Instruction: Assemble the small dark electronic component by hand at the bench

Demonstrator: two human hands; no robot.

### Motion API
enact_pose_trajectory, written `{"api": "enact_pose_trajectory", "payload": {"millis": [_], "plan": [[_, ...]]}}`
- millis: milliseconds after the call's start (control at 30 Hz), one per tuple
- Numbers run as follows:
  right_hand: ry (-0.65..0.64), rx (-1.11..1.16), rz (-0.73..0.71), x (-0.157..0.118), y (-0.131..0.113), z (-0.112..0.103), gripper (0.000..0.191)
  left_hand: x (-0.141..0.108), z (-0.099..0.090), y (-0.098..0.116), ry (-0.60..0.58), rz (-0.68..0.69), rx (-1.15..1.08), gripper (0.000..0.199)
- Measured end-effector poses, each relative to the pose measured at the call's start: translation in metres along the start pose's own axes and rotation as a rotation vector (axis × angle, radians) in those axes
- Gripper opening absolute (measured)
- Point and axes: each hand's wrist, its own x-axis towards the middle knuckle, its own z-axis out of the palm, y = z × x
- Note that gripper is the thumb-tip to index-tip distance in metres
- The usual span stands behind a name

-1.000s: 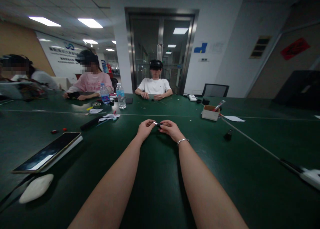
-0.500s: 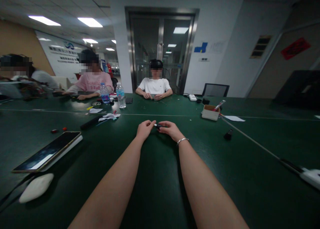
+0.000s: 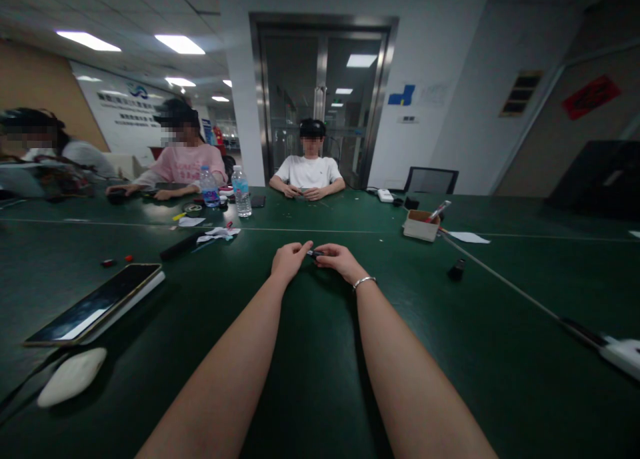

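Observation:
Out over the green table [image 3: 320,352], both hands meet around a small black object with a silvery end [image 3: 315,253]; it is too small to tell its kind. My left hand [image 3: 290,260] has its thumb and fingers closed at the silvery end. From the other side, my right hand [image 3: 341,261] pinches the black part between thumb and fingertips. The fingers hide much of the object. A silver bracelet [image 3: 364,282] circles the right wrist.
At left lie a phone [image 3: 100,302] on a white box and a white rounded object [image 3: 73,377]. Two water bottles [image 3: 242,193] stand farther back. A small box [image 3: 421,227] and a black brush-like item [image 3: 456,270] are at right. Several people sit across the table.
My hands have barely shifted, and the small object between them shows slightly less of its silvery end. Across the table, the person in white has moved their hands a little.

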Motion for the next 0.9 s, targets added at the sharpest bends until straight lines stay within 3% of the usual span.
{"api": "enact_pose_trajectory", "payload": {"millis": [233,467,900], "plan": [[0.011,0.01,0.013,0.0,-0.001,0.001,0.024,0.005,0.008,-0.008,0.039,0.041,-0.197,0.035],[0.086,0.087,0.042,0.002,0.001,0.0,0.019,0.011,0.013,-0.01,-0.089,0.079,-0.535,0.031],[0.07,0.011,0.0,0.002,0.003,-0.001,0.026,0.012,0.014,-0.013,-0.075,0.065,-0.509,0.032]]}}
